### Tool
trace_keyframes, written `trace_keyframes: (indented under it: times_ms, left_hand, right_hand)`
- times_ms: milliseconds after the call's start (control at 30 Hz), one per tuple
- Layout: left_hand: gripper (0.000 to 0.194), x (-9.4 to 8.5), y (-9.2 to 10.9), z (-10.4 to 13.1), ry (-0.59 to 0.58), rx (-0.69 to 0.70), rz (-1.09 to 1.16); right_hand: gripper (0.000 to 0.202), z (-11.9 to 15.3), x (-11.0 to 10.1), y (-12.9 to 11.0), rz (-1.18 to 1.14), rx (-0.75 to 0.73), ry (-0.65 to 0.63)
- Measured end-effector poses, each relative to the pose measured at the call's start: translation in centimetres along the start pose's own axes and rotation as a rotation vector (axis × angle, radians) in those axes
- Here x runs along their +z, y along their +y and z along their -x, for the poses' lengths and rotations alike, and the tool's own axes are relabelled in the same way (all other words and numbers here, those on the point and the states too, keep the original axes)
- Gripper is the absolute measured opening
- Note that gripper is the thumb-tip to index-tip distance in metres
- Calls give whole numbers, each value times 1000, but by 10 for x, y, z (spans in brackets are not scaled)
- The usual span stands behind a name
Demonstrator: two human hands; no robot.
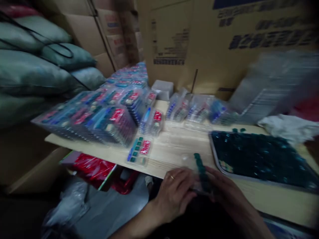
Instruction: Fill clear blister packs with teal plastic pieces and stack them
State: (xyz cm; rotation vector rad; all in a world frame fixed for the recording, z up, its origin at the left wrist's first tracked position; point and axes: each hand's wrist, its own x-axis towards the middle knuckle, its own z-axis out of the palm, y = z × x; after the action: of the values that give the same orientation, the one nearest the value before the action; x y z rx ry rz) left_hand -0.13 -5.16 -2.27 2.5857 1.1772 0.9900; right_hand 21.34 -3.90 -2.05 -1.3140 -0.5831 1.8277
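Note:
At the table's front edge, my left hand (175,192) is closed on the left side of a clear plastic tray (187,161). A row of dark green pieces (200,166) runs along that tray's right part. My right hand (225,186) lies against the tray's right side, its fingers blurred and partly hidden, so its grip is unclear. Left of my hands, a filled clear pack (139,151) lies flat, showing green pieces, a blue strip and a red-and-white part. A large tray of dark green pieces (261,159) stands to the right.
Stacks of filled clear packs (112,126) cover the table's left side. Smaller stacks (200,108) stand along the back before a large cardboard box (199,39). White cloth (289,127) lies at the right. An open box with red contents (94,166) sits below the table's left edge.

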Motion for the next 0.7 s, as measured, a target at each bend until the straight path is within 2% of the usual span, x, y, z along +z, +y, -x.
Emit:
trace_keyframes:
  times_ms: [67, 167, 200, 267, 367, 467, 567, 700]
  left_hand:
    - [40, -19, -27, 4, -9, -143, -206]
    - [45, -46, -72, 25, -22, -492, -485]
    - [48, -51, -83, 33, -49, -558, -531]
    - [50, -53, -96, 48, -91, -608, -575]
    - [49, -46, -100, 58, -78, -587, -589]
    - [49, -40, -97, 55, -36, -601, -584]
    - [50, -41, -98, 49, -9, -618, -551]
    - [59, -42, -97, 39, 52, -575, -468]
  right_hand:
    - [66, -6, -5, 1, 24, -17, 62]
    - [68, -11, -12, 1, 82, -56, 140]
    - [68, -12, -13, 1, 102, -60, 146]
    - [66, -14, -12, 1, 130, -56, 129]
    - [61, -16, -3, 1, 140, -55, 96]
    - [65, -15, 15, -6, 128, -52, 86]
    - [71, -11, 33, -17, 82, -55, -20]
    - [65, -16, 45, -33, 40, -104, -136]
